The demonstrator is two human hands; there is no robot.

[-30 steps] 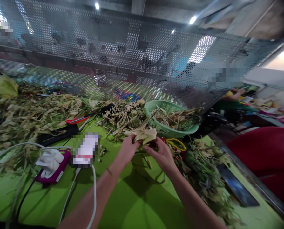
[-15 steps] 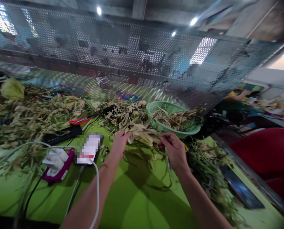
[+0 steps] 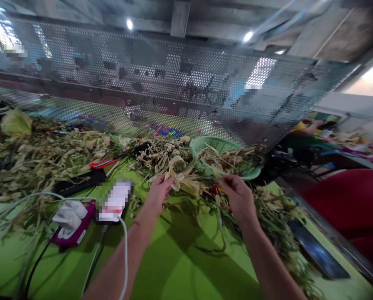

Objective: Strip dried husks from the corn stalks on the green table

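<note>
Pale dried leaf strips that look like corn husks lie over the green tabletop. My left hand is closed, pinching a pale husk whose upper end stands up above the fingers. Off to the right, my right hand has thumb and fingertips pressed together on a small yellowish husk strip, close to the green basket's front. Below those fingertips a red-handled tool shows in part. The green plastic basket behind my hands holds more dried husks.
Husks are heaped at the left. A red cutter knife, a phone, a purple power adapter and white cables lie left of my arms. A dark phone rests at the right edge. Perforated metal stands behind.
My right hand has moved slightly right and away from the left hand's husk bundle. The husk in my left hand now stands more upright. Part of the red-handled tool has come into sight.
</note>
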